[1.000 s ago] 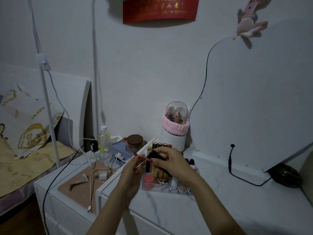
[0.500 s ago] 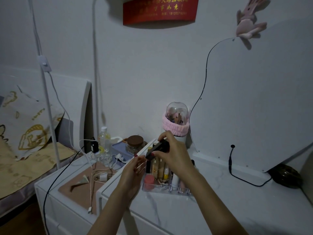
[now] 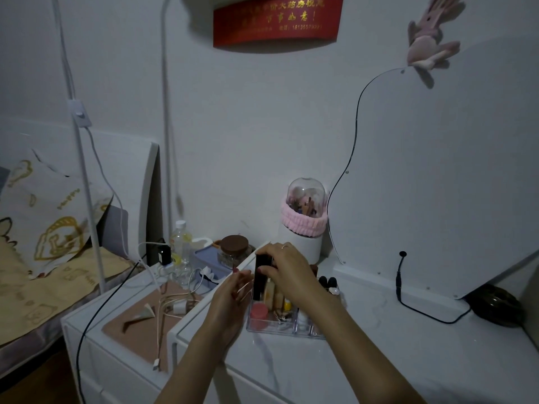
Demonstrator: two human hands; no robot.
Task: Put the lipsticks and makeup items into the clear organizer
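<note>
A white marble-look tabletop (image 3: 379, 360) filled the lower right; on it stood the clear organizer (image 3: 274, 326), a white canister (image 3: 303, 246), a mirror (image 3: 437, 185).

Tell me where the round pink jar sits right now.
In the head view, the pink jar sits in the clear organizer's front-left compartment, below the upright black tube and beside the left hand.

Dim room lighting. White wall (image 3: 233, 126) is carrying a red banner (image 3: 277, 20) high above the grip. White marble-look tabletop (image 3: 393, 345) is lying beneath it; a lower white cabinet (image 3: 96, 339) is standing left; a bed (image 3: 35, 272) is sitting further left.
</note>
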